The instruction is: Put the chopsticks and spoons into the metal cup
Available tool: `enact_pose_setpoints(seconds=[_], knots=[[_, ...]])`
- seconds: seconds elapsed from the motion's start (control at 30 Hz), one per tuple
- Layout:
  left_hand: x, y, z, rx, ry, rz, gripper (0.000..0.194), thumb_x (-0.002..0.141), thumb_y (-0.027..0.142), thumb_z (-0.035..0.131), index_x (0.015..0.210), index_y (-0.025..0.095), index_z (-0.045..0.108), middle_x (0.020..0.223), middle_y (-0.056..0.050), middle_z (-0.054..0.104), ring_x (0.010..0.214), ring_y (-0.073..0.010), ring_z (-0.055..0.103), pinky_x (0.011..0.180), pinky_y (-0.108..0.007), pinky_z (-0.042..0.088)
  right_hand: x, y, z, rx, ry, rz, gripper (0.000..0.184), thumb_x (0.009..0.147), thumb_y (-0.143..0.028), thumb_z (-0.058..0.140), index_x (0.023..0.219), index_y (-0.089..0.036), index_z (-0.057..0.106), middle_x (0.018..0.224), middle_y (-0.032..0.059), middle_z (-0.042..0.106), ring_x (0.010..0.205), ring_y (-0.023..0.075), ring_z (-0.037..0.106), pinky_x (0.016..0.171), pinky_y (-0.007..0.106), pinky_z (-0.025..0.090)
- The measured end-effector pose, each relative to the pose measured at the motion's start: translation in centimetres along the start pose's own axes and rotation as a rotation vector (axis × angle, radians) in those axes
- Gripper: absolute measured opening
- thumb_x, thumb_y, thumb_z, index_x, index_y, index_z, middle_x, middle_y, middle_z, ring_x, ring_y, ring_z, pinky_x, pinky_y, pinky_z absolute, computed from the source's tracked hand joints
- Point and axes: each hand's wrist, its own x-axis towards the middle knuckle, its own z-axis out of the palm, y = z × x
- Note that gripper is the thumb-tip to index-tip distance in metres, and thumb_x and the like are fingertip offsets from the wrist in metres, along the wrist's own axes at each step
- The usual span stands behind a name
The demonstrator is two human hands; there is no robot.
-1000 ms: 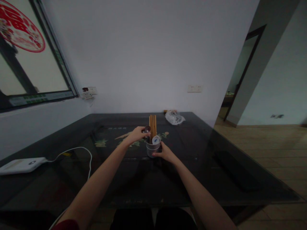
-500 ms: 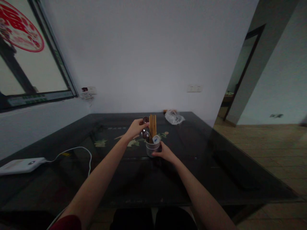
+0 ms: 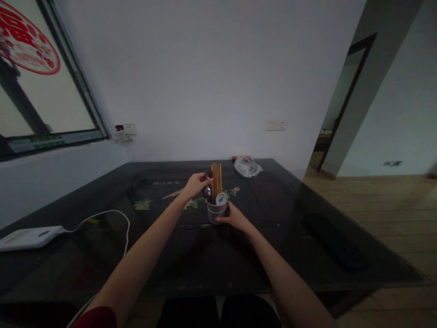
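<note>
A small grey cup point(image 3: 216, 213) stands on the dark glass table point(image 3: 177, 259), holding a bundle of wooden chopsticks point(image 3: 216, 181), a white-and-blue ceramic spoon point(image 3: 221, 198) and metal spoons. My right hand point(image 3: 235, 217) is closed around the cup's right side. My left hand point(image 3: 195, 184) pinches a metal spoon point(image 3: 207, 183) just left of the chopsticks, above the cup's rim.
A crumpled clear plastic bag point(image 3: 248, 166) lies at the table's far edge. A white flat device point(image 3: 29, 238) with a white cable point(image 3: 112, 217) sits at the left. The wall is behind, a window to the left, and a doorway and wooden floor to the right.
My left hand has lifted the metal spoon higher beside the chopsticks; a second ago it was lower at the cup's rim. My right hand has stayed on the cup.
</note>
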Motion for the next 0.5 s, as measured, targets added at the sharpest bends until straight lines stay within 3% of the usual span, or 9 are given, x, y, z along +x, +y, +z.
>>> enact_pose_setpoints(seconds=[0.37,0.5], knots=[[-1.2,0.4,0.5,0.522,-0.022,0.065,0.029,0.077,0.039,0.053,0.072,0.013,0.065,0.071,-0.004,0.063,0.065,-0.0156,0.053,0.06,-0.025,0.037,0.1,0.2,0.1,0.038,0.0,-0.011,0.08,0.051,-0.031,0.082,0.121,-0.018,0.047,0.119,0.0101,0.059,0.109,0.0259,0.056,0.095,0.042,0.042],[-1.5,0.3,0.6,0.562,-0.007,0.082,0.029,0.078,0.042,0.051,0.073,0.015,0.063,0.074,-0.004,0.062,0.068,-0.0165,0.054,0.06,-0.025,0.037,0.1,0.1,0.0,-0.004,0.003,-0.011,0.077,0.051,-0.03,0.082,0.119,-0.017,0.048,0.118,0.0107,0.059,0.109,0.0258,0.055,0.096,0.042,0.041]])
